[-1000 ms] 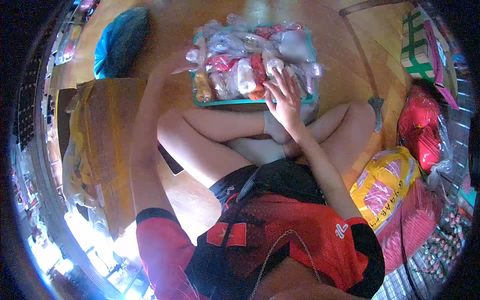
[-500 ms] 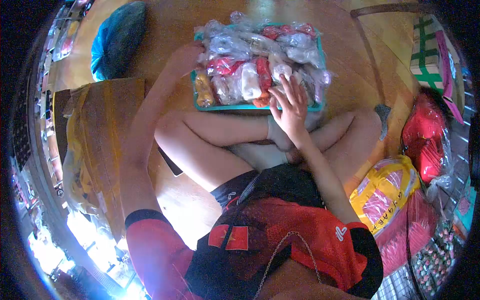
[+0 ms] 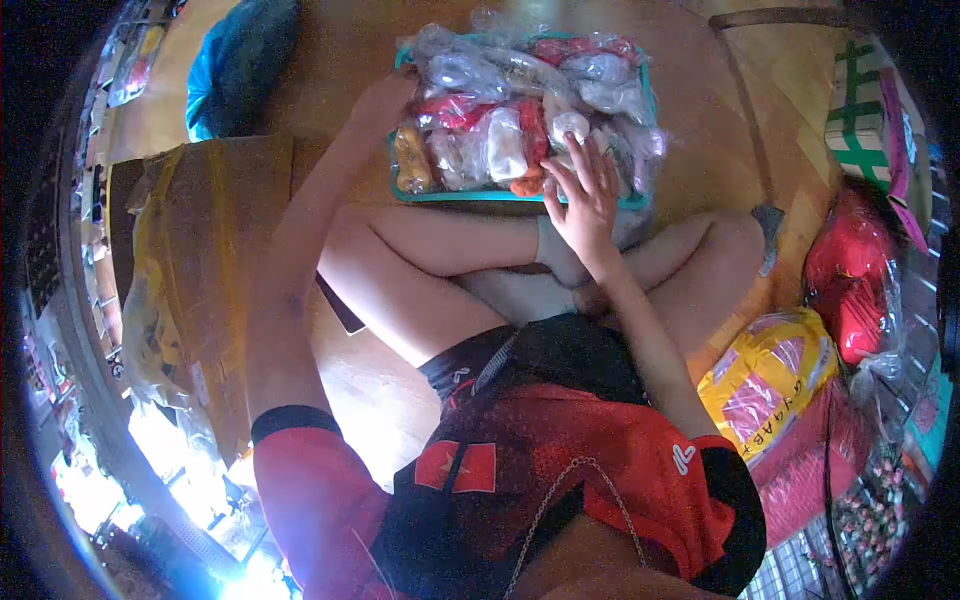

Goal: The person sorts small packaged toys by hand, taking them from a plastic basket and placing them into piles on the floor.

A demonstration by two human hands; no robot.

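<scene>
A shallow teal basket (image 3: 470, 196) sits on the floor in front of my crossed legs, filled with small bundles in clear plastic. Among them are a white bundle (image 3: 507, 145), a red bundle (image 3: 533, 130) and a mustard-yellow bundle (image 3: 411, 158). My right hand (image 3: 586, 195) rests over the basket's near right part, fingers spread, fingertips at the wrapped bundles. Nothing is held in it. At the basket's left side, my left hand (image 3: 400, 92) reaches the rim; its fingers are mostly hidden, so their grip does not show.
A brown cardboard box (image 3: 215, 270) with tape stands on my left, a blue plastic bag (image 3: 225, 75) beyond it. On my right lie a yellow package (image 3: 770, 375), a red plastic-wrapped bundle (image 3: 855, 270) and a box with green tape (image 3: 858, 115).
The basket and the cardboard box sit slightly higher in the view. Both hands stay at the basket, with little visible movement of the bundles.
</scene>
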